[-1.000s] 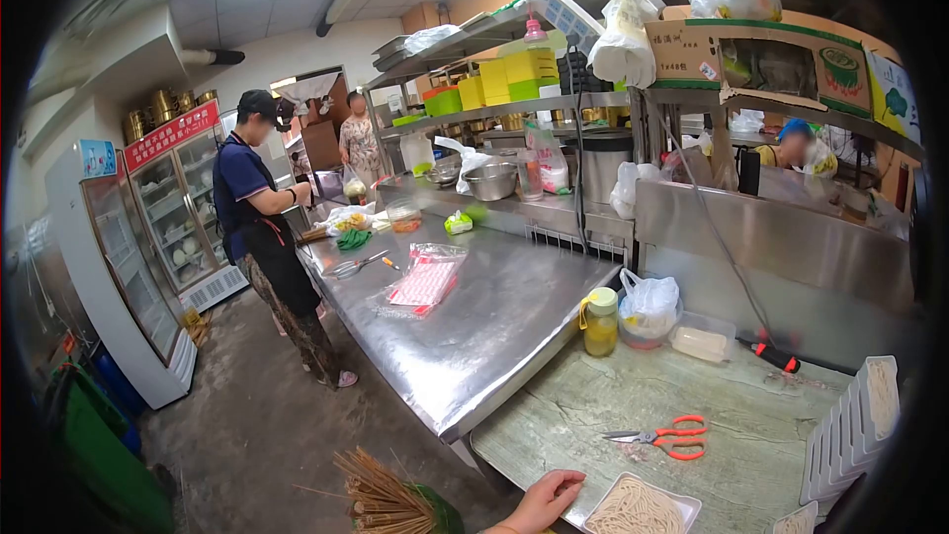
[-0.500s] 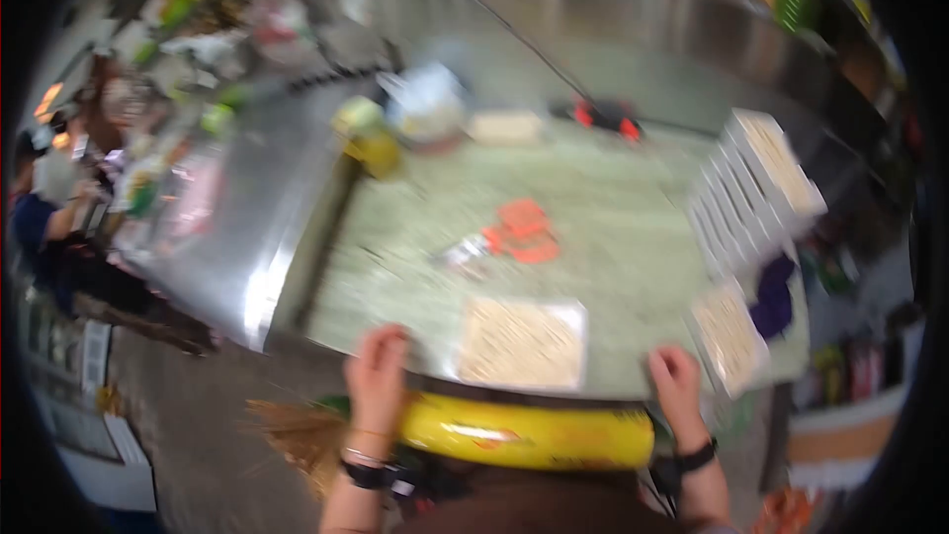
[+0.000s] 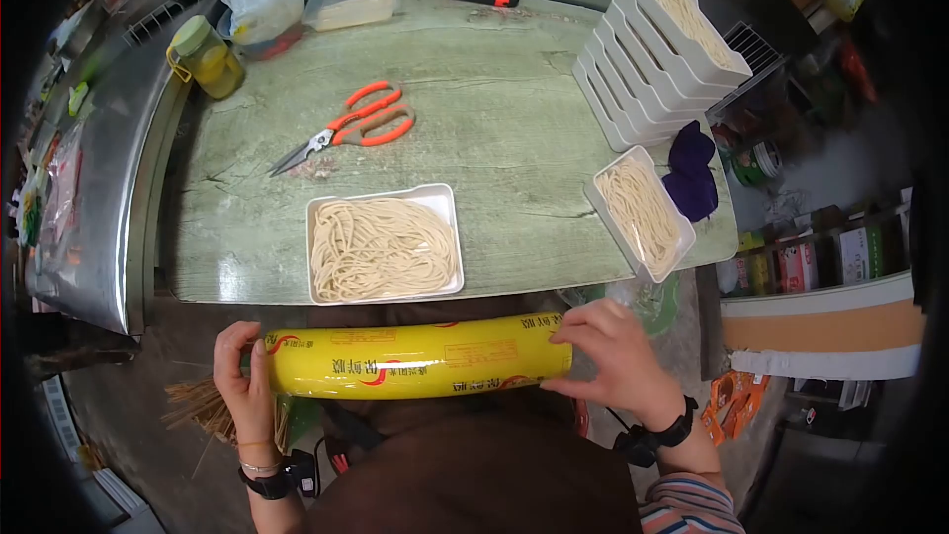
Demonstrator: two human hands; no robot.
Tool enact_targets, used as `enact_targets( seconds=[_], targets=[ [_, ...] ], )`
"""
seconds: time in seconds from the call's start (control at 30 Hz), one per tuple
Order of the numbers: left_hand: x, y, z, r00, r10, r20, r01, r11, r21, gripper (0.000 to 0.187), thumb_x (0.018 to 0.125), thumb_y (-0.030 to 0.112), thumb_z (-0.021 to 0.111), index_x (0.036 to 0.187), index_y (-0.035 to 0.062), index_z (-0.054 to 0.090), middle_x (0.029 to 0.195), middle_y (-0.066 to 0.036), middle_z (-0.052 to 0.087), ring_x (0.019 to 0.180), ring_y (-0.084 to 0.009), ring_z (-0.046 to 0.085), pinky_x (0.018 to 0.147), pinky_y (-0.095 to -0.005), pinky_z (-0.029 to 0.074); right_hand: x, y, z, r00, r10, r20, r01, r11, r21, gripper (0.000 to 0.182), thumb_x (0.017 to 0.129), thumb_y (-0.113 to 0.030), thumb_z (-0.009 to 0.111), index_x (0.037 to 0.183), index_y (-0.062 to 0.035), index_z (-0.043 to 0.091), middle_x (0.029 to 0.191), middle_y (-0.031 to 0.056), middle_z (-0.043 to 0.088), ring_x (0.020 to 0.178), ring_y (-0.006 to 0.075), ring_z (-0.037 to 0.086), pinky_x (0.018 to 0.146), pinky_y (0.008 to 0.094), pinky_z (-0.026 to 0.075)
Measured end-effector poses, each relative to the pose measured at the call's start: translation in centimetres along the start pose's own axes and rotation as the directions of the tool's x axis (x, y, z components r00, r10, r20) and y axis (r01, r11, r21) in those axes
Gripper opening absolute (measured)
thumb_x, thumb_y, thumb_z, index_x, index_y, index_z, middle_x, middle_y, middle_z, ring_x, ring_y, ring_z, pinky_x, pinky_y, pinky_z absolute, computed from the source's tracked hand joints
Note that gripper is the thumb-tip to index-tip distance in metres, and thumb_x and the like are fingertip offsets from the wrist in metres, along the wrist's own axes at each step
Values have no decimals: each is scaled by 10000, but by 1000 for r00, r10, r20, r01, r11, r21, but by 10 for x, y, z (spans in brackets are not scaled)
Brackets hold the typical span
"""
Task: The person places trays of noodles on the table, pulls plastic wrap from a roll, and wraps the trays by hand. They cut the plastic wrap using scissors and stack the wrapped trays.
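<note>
A long, glossy yellow roll with red and dark print (image 3: 415,364) lay just on the near side of the white rectangular plastic tray of pale noodles (image 3: 437,205). The hands were apart: the left hand (image 3: 245,366) gripped the roll's left end, the right hand (image 3: 608,361) its right end (thumb and fingers on opposite edges). Beyond the tray lay orange-handled metal scissors (image 3: 341,129); to its right, a second white noodle tray (image 3: 686,239) rested slantwise on the pale green tabletop (image 3: 524,188).
</note>
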State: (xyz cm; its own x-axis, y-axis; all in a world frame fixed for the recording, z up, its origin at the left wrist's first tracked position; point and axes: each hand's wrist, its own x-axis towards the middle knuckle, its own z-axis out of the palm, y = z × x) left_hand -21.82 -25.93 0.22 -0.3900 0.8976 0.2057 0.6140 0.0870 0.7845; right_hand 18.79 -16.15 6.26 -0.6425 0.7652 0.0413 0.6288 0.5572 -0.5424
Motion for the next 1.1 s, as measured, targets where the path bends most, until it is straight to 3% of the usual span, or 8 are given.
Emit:
enact_targets(
  seconds=[0.1, 0.17, 0.27, 0.37, 0.8, 0.93, 1.0, 1.1],
  targets=[
    [-8, -4, 4, 999, 44, -4, -44, 997, 58, 166, 921, 56, 553, 1081, 13, 566, 1051, -28, 554, 946, -114, 514, 872, -249, 408, -1, -9, 7, 995, -69, 66, 73, 995, -65, 428, 639, -251, 805, 976, -86, 600, 1034, 63, 557, 963, 289, 549, 819, 393, 448],
    [-17, -12, 9, 975, -204, -87, 194, 975, -111, 179, 927, 106, 567, 1085, 26, 545, 998, -6, 545, 908, -96, 499, 826, -231, 406, -1, -9, 13, 996, -68, 62, 74, 993, -96, 416, 649, -238, 794, 982, -89, 594, 1045, 63, 555, 974, 285, 551, 819, 394, 446],
    [-25, -11, 6, 925, -378, 26, 359, 850, -385, 152, 942, 111, 542, 1071, 38, 505, 859, 13, 523, 807, -59, 476, 749, -207, 408, 2, -6, 17, 997, -71, 27, 73, 991, -116, 389, 662, -213, 776, 984, -94, 593, 1053, 62, 557, 990, 278, 554, 813, 396, 443],
    [-32, -17, 5, 886, -457, 75, 441, 784, -438, 95, 962, 155, 531, 970, 65, 505, 799, 54, 469, 732, -24, 410, 681, -170, 367, 3, -2, 17, 995, -95, -36, 89, 988, -128, 358, 667, -194, 766, 970, -95, 603, 1043, 56, 565, 988, 266, 560, 802, 394, 441],
    [-36, -27, 10, 868, -486, 103, 464, 717, -521, 93, 955, 150, 550, 916, 72, 518, 762, 65, 468, 696, -14, 409, 643, -171, 370, 9, -14, 23, 983, -170, 63, 182, 912, -367, 155, 683, -117, 684, 794, -96, 578, 838, 17, 549, 700, 188, 546, 628, 328, 437],
    [-38, -30, 10, 859, -503, 94, 470, 704, -533, 104, 955, 169, 558, 939, 72, 525, 835, 42, 531, 768, -37, 480, 695, -192, 410, 7, -19, 25, 996, -32, 85, 50, 973, -225, 204, 655, -71, 722, 793, -77, 571, 823, 32, 593, 648, 211, 593, 573, 325, 466],
    [-40, -29, 9, 852, -517, 82, 476, 699, -533, 100, 956, 166, 555, 942, 72, 521, 831, 47, 528, 765, -33, 476, 694, -188, 407, 1, -14, 24, 987, 123, 106, -147, 955, 259, 194, 701, -94, 709, 815, -62, 555, 765, 59, 572, 549, 233, 569, 494, 328, 452],
    [-38, -26, 8, 843, -526, 113, 497, 682, -536, 147, 944, 169, 572, 1016, 49, 530, 889, 9, 548, 809, -63, 504, 722, -212, 423, 2, -16, 23, 982, 125, 142, -165, 935, 314, 232, 724, -100, 728, 904, -63, 586, 736, 64, 581, 629, 227, 606, 553, 330, 475]
  ],
)
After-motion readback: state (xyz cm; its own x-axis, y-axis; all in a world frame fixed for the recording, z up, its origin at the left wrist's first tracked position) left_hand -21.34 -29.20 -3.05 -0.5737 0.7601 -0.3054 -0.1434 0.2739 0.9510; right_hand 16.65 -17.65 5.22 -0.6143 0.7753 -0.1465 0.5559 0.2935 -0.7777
